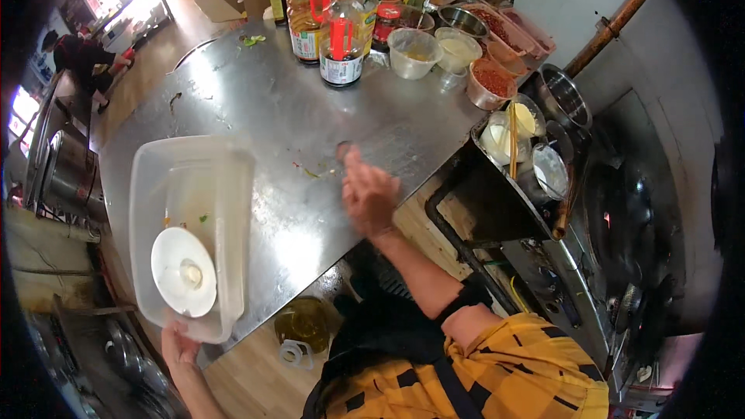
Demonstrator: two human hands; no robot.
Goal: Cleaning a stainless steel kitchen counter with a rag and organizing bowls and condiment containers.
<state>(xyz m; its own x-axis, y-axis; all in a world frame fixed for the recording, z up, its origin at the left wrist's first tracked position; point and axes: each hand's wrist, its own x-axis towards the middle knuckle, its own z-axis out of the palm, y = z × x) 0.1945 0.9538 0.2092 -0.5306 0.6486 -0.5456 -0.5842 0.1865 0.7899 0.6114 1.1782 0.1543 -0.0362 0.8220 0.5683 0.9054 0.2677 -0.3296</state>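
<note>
My left hand (179,344) grips the near end of a translucent plastic tub (233,244) on the stainless steel table (291,110). Inside the tub lies a white round dish (174,267) with a ringed centre, and a few food scraps rest on the bottom. My right hand (368,192) is over the table, to the right of the tub, and blurred by motion. A small dark round spot shows at its fingertips; whether it is an object or a reflection is unclear. Close by on the steel lie small green and red food scraps (308,171).
Oil and sauce bottles (341,41) crowd the table's back, beside plastic bowls (413,52) and chilli flakes (492,78). Chopsticks (513,139) lie across containers on a stove-side ledge at right. An oil jug (302,326) stands on the floor. Another person (81,64) is at far left.
</note>
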